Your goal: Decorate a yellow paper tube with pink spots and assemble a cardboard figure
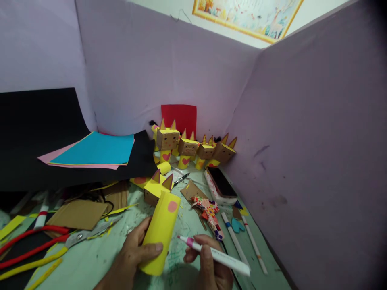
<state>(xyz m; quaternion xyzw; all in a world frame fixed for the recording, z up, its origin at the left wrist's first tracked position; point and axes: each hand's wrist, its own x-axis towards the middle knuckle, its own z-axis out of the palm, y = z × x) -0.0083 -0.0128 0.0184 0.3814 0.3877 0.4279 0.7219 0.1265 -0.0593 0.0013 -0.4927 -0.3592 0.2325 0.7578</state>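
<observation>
My left hand [133,253] grips a yellow paper roll [160,231] with a pink dot near its top end, tilted over the green mat. My right hand [208,262] holds a white marker with a pink tip [216,254], the tip pointing left toward the roll and just short of it. Right behind the roll lies a brown box head with pointed ears on yellow paper [155,189].
Several finished box-headed paper figures [187,147] stand along the back wall. A phone [220,183], patterned scissors [210,213] and two white pens [234,237] lie at right. Red-handled scissors [60,239], cardboard [78,213] and stacked coloured sheets [93,151] lie at left.
</observation>
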